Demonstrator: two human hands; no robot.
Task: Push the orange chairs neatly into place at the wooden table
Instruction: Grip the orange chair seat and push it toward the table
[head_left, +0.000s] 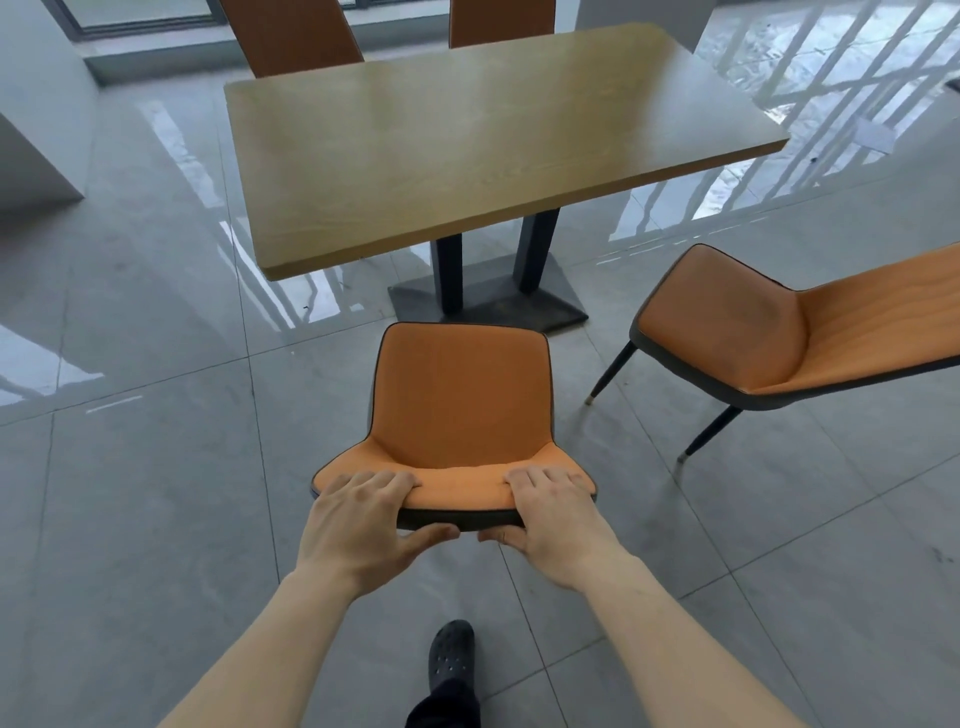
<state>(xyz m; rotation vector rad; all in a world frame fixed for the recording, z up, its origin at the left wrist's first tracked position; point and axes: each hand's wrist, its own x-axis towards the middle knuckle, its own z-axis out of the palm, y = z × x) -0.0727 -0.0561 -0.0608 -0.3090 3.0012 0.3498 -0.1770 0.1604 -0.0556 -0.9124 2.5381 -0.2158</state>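
Note:
An orange chair (460, 395) with a dark rim stands in front of me, its seat facing the wooden table (467, 140) and a gap of floor between them. My left hand (358, 525) and my right hand (558, 519) both grip the top edge of its backrest, fingers over the front, thumbs behind. A second orange chair (769, 332) stands to the right, turned at an angle, away from the table. Two more orange chairs (296, 36) (501, 21) show only their backrests behind the table's far side.
The table rests on a dark pedestal base (488, 301) with two posts. The floor is glossy grey tile. My dark shoe (451, 652) is below the chair. A low white block (36, 156) stands at the left; windows run along the far wall.

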